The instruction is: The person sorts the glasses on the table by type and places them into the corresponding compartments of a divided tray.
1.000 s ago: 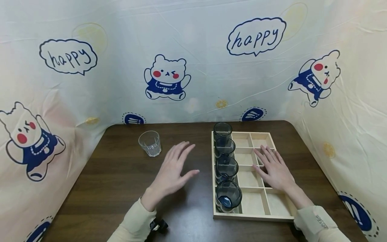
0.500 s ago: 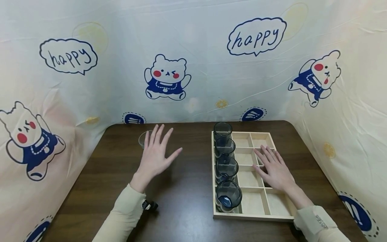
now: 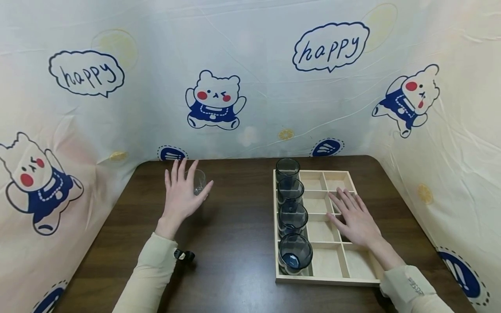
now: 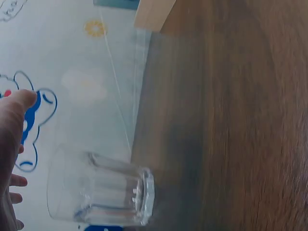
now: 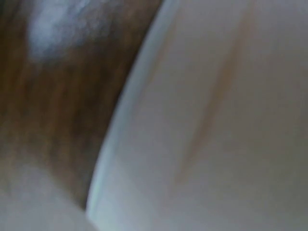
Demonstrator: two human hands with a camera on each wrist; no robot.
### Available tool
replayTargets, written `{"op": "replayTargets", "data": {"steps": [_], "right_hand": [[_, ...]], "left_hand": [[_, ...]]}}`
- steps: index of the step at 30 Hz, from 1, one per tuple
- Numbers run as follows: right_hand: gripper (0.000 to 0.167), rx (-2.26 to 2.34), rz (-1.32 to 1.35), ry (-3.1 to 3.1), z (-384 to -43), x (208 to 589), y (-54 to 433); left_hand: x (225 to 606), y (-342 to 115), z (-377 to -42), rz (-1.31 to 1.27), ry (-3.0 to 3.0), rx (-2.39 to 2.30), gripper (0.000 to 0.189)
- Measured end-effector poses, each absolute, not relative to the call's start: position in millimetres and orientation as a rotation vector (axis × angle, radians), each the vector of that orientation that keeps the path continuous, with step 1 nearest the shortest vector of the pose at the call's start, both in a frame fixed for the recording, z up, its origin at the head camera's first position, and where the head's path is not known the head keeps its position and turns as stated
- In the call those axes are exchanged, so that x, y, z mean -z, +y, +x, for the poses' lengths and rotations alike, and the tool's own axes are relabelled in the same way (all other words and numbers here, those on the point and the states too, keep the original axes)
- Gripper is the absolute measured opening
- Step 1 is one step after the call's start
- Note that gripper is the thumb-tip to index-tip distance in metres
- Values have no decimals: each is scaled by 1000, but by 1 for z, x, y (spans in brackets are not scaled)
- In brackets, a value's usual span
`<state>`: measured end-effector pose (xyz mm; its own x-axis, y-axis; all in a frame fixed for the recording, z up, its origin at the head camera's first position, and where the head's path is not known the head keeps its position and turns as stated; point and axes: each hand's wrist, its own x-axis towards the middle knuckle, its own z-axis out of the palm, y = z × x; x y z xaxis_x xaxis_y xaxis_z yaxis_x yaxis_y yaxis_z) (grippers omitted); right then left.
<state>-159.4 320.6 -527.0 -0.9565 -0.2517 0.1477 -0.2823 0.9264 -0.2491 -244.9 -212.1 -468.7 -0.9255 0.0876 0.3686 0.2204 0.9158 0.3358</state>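
A clear drinking glass stands upright near the far left of the table, partly hidden behind my left hand. That hand has its fingers spread and its thumb out to the right of the glass. In the left wrist view a gap shows between the glass and the fingers. On the right, my right hand lies over the dividers of a light wooden compartment box, fingers extended. Several smoky dark glasses, among them the nearest one, fill the box's left column.
The brown table carries the box on its right half. Behind it hangs a pale cloth printed with bears. Raised dividers split the box into compartments. The right wrist view is blurred, with a pale surface beside brown wood.
My left hand has moved left and away from me, over to the clear glass, its fingers still spread. The right hand has stayed on the box.
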Motion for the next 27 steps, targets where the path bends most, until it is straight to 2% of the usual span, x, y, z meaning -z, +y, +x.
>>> {"op": "replayTargets", "data": {"steps": [8,16,27], "right_hand": [[72,-416,426,-2954,-159,526,321],[73,-411,428,-2950,-159,526,321],[73,-424,422,-2958,-159,526,320]], "left_hand": [[478,-228,-248,-118,-2770,644,97],[490,-231,-250,-56,-2744,770,117],[508,-226,-250,87,-2524,1477,122]]}}
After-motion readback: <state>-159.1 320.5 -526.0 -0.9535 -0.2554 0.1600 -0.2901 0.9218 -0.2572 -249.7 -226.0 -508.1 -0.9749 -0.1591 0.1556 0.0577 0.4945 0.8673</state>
